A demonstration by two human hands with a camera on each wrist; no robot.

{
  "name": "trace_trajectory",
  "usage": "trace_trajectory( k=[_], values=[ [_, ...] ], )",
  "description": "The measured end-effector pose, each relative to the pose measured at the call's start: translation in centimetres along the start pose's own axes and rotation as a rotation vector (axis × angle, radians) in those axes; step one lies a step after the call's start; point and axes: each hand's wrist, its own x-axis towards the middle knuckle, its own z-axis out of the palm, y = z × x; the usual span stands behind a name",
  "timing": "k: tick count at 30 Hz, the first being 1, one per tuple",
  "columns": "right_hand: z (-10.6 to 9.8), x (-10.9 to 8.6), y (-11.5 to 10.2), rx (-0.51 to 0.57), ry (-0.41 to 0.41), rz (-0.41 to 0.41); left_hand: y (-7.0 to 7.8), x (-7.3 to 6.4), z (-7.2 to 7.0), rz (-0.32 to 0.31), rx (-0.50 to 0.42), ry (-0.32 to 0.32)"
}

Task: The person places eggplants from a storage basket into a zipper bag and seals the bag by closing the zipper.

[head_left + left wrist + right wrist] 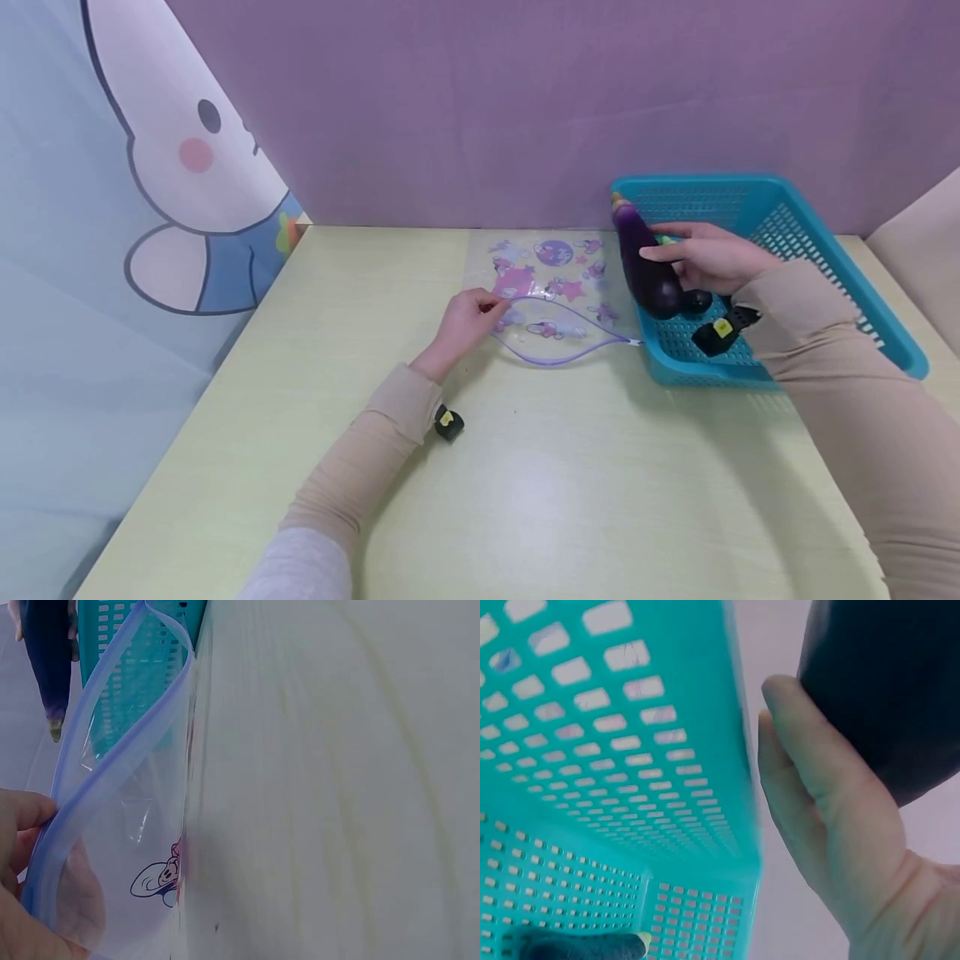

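Note:
My right hand [708,254] grips a long dark purple eggplant [647,267] above the left side of the turquoise basket [825,233]. The eggplant's stem end points away and to the left in the head view. Down in the basket lies another dark eggplant [585,945] with a pale tip, partly cut off by the frame edge. My left hand [468,325] pinches the purple zip rim of a clear plastic bag [112,780]. The bag lies flat with its mouth spread apart, and its printed side [555,287] shows pink and purple cartoon figures.
A pale wooden table [525,483] carries everything, with a purple cloth [465,108] hanging behind it. To the left hangs a blue curtain [97,400] with a cartoon rabbit. The basket's left wall stands close beside the bag's zip end.

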Motion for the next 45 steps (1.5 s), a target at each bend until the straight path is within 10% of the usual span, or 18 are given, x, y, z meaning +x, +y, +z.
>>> trace_trajectory(
  k=[45],
  values=[
    [7.5,-1.3,-1.4,-0.342,-0.461,0.086,0.2,0.2,0.3,-0.018,-0.028,-0.011]
  ],
)
